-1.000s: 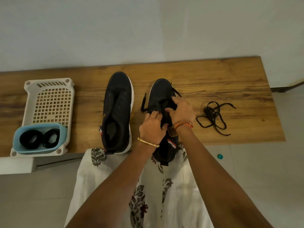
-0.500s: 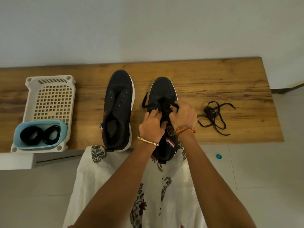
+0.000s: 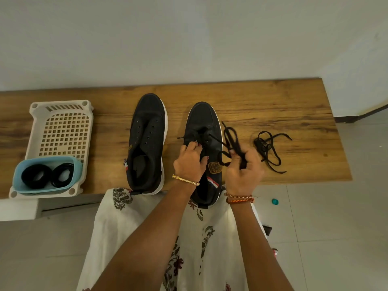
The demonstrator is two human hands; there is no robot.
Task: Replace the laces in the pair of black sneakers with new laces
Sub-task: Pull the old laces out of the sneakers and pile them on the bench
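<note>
Two black sneakers with white soles stand on the wooden bench [image 3: 294, 106], toes pointing away from me. The left sneaker [image 3: 147, 141] has bare eyelets and no lace. My left hand [image 3: 190, 162] rests on the tongue of the right sneaker [image 3: 204, 122], fingers pinched at its eyelets. My right hand [image 3: 244, 172] is off the shoe's right side, closed around a black lace [image 3: 231, 137] that loops up from the fist and still runs into the shoe's upper eyelets. A second loose black lace [image 3: 268, 150] lies tangled on the bench to the right.
A cream plastic basket [image 3: 60, 131] stands at the bench's left end, with a light blue tub [image 3: 45, 175] inside holding two coiled black laces [image 3: 47, 175]. A wall runs close behind the bench. A small teal cap [image 3: 274, 201] lies on the tiled floor.
My right hand has moved from the shoe's tongue out to the right, drawing a length of black lace out of the eyelets. The left hand has stayed on the shoe.
</note>
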